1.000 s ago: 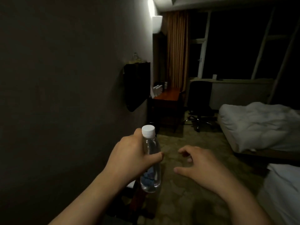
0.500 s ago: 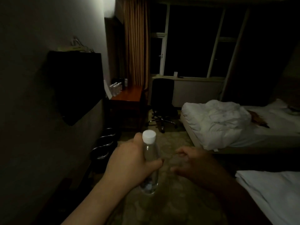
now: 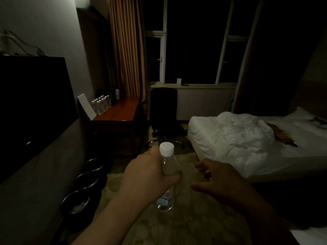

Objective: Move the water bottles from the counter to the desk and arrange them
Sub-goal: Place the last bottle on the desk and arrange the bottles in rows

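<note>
Head view, left hand (image 3: 148,175) gripping bottle (image 3: 167,175), right hand (image 3: 221,181) loose, bins (image 3: 83,190) left

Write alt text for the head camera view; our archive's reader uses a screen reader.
A person's left hand grips an upright capped water bottle in a dim bedroom, the right hand open beside it. Ahead, more bottles stand grouped on a wooden desk; an unmade bed lies to the right.

The left hand (image 3: 150,174) grips an upright water bottle (image 3: 167,175) with a white cap, while the right hand (image 3: 221,177) hangs beside it, fingers loosely curled, holding nothing. Ahead, more bottles (image 3: 101,104) stand grouped on a wooden desk (image 3: 118,112) beside a black chair (image 3: 163,106).
</note>
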`<state>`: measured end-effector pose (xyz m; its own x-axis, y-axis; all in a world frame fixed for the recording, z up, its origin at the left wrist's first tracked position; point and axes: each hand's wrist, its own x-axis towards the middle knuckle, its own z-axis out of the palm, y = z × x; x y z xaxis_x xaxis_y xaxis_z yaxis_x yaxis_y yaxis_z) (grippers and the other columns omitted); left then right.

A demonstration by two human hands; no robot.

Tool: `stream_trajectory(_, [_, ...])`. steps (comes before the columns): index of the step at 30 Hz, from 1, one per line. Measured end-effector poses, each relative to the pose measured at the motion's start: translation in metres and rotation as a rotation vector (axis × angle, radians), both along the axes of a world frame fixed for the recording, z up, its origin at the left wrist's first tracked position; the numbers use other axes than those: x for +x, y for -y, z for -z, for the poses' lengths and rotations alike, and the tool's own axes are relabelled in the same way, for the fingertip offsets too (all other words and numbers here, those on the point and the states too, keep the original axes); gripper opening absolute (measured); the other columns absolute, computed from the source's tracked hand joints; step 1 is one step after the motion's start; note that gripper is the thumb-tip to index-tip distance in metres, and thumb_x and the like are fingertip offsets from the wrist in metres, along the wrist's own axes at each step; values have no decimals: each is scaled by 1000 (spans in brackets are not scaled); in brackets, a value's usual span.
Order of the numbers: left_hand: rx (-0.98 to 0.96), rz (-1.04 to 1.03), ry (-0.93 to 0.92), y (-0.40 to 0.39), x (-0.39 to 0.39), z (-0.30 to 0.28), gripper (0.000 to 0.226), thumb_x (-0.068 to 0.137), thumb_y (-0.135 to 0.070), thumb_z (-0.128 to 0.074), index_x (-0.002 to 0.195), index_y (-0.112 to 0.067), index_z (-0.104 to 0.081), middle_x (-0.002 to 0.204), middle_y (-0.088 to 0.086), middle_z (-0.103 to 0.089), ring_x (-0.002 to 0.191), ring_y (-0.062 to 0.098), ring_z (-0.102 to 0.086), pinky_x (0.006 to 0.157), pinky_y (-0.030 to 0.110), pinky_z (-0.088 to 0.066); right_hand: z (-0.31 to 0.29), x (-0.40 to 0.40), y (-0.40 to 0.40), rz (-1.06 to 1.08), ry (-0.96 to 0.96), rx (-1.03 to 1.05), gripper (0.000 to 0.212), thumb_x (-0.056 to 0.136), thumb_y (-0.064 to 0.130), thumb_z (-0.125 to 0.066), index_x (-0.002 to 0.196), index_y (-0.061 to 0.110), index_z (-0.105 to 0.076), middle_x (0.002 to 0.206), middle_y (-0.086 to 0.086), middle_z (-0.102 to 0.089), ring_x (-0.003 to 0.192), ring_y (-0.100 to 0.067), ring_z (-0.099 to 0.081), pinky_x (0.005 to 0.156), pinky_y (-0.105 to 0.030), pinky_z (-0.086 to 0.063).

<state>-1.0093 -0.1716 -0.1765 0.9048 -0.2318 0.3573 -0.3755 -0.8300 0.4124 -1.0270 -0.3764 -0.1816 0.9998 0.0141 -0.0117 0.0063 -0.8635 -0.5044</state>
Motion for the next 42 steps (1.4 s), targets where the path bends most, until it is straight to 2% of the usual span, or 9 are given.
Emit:
stream_trajectory(4, [-32,-50,1,32,112,-7,55,73,-62,-71,111,-29,-48,98,-11,-62,86,10,-61,74,32,-53,-11,122,30,-71,38,-12,57,78,44,-76,129,29,-54,124,9,-59,104,-5,-57,85,-18,-46])
stream_trajectory(10, [-91,-113,-5,41,264,-15,53,72,-58,-73,108,-27,-50,95,-9,-63,84,12,-62,73,37,-55,-22,288,39,-154,77,-15,58,76,44,-78,128,31,-55,121,11,-59,99,-3,-55,80,-15,-45])
stream_trajectory(15, [-79,-132,35,20,390,-7,51,72,-58,-74,104,-27,-49,92,-10,-62,81,10,-60,70,33,-53,-17,420,15,-215,54,-60,60,77,46,-76,131,32,-52,123,9,-58,104,-7,-56,89,-28,-51])
stream_trajectory(20, [-68,-117,52,-14,536,4,53,73,-59,-73,107,-27,-49,96,-9,-63,84,10,-62,72,34,-55,-11,559,-18,-206,76,-59,53,79,42,-77,125,32,-55,118,11,-58,96,-2,-54,79,-18,-47])
stream_trajectory(23, [-59,-86,67,-34,624,-2,54,74,-59,-73,109,-27,-48,98,-10,-62,84,8,-61,72,32,-55,-16,644,-37,-186,83,-64,57,77,44,-78,127,31,-54,121,9,-59,101,-5,-56,85,-21,-50])
stream_trajectory(28, [-35,-39,63,-59,760,-12,53,76,-58,-73,108,-25,-48,96,-9,-61,81,7,-60,70,29,-55,-24,776,-59,-171,63,-70,56,78,48,-76,127,34,-53,124,11,-58,102,-4,-55,77,-15,-45])
stream_trajectory(32, [-37,-49,55,-70,857,-5,52,77,-57,-74,108,-24,-47,95,-8,-62,79,8,-61,68,31,-55,-21,872,-66,-164,36,-77,58,79,48,-75,130,33,-51,126,11,-58,108,-5,-55,81,-17,-44])
stream_trajectory(37, [-2,-121,96,-72,987,18,52,77,-60,-71,105,-24,-47,91,-8,-61,76,10,-60,64,33,-54,2,1006,-75,-202,21,-47,60,80,44,-75,133,34,-49,131,10,-54,115,-8,-53,84,-21,-45])
stream_trajectory(42, [-2,-266,100,-72,1114,31,51,77,-63,-69,102,-27,-42,91,-9,-59,75,7,-57,62,26,-51,11,1155,-83,-309,67,-64,62,78,46,-77,133,34,-51,130,12,-54,115,-7,-52,90,-23,-48])
